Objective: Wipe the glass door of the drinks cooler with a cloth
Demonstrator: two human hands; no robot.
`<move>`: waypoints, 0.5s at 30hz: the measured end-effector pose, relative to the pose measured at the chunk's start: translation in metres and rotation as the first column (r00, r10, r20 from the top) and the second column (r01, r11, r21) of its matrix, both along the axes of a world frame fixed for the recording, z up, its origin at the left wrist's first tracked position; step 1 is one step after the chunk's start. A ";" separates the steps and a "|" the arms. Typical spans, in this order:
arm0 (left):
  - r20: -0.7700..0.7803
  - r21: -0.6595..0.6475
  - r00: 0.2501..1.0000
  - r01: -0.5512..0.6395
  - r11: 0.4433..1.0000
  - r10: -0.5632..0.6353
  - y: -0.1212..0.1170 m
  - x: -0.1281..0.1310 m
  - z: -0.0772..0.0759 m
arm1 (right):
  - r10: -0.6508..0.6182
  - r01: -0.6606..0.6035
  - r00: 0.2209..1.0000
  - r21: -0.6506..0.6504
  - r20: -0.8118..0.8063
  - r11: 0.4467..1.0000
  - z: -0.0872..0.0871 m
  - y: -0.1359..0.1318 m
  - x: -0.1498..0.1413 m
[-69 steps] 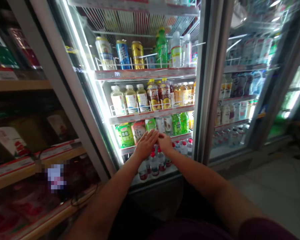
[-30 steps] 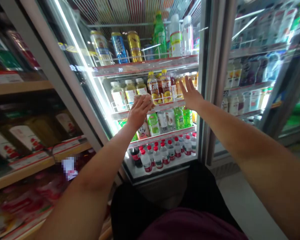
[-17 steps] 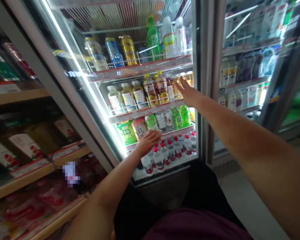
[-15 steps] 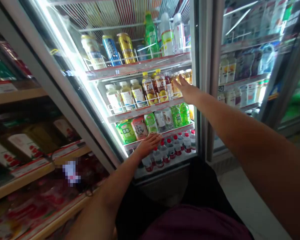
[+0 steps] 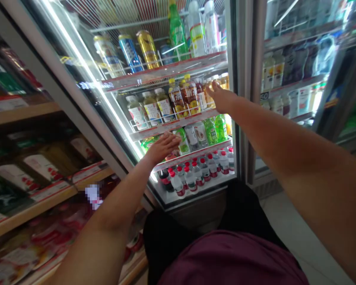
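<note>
My left hand (image 5: 163,148) is stretched out, palm down and fingers extended, in front of the lower drink shelf. It covers part of a red-labelled bottle and is close to a green bottle (image 5: 183,141). My right hand (image 5: 221,98) reaches toward the right end of the middle shelf, fingers spread. Bottles of amber drink (image 5: 224,81) stand behind it, beside yellow-capped tea bottles (image 5: 191,95). Neither hand holds anything. Whether the right fingers touch the glass or a bottle, I cannot tell.
The lit drinks fridge (image 5: 178,71) has cans (image 5: 148,49) on its upper shelf and red-capped water bottles (image 5: 190,180) at the bottom. A vertical metal door frame (image 5: 249,59) is at the right, with another fridge beyond. Wooden shelves (image 5: 50,198) with packaged goods run along the left.
My left hand has risen and moved left, from the lower shelf edge to in front of the bottles there. My right hand stays at the middle shelf's right end. The view has shifted slightly.
</note>
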State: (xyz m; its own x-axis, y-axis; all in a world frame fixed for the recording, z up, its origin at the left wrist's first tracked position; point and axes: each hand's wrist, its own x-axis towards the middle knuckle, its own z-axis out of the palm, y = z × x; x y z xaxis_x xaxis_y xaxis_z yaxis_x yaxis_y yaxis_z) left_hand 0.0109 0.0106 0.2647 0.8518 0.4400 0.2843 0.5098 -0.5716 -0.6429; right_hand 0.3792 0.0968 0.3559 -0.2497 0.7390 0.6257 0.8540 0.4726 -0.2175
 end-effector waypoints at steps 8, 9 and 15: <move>0.206 0.222 0.978 -0.050 0.974 0.004 0.005 -0.005 0.123 | 0.180 -0.168 0.976 0.105 -0.121 0.980 -0.009 0.028 0.008; 0.210 0.233 0.978 -0.054 0.971 0.004 0.003 -0.004 0.137 | 0.196 -0.180 0.971 0.123 -0.136 0.976 -0.009 0.029 0.009; 0.266 0.351 0.961 -0.171 0.921 0.077 -0.002 -0.006 0.216 | 0.073 -0.068 0.995 0.065 -0.071 0.996 -0.006 0.019 0.003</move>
State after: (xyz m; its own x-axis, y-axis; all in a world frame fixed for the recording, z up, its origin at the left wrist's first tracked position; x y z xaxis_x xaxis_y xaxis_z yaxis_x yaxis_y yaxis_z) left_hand 0.0049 0.0091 0.4811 0.6814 0.3619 0.6361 0.7276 -0.2408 -0.6424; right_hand 0.3820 0.1161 0.3500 -0.2514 0.6803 0.6885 0.8010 0.5455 -0.2465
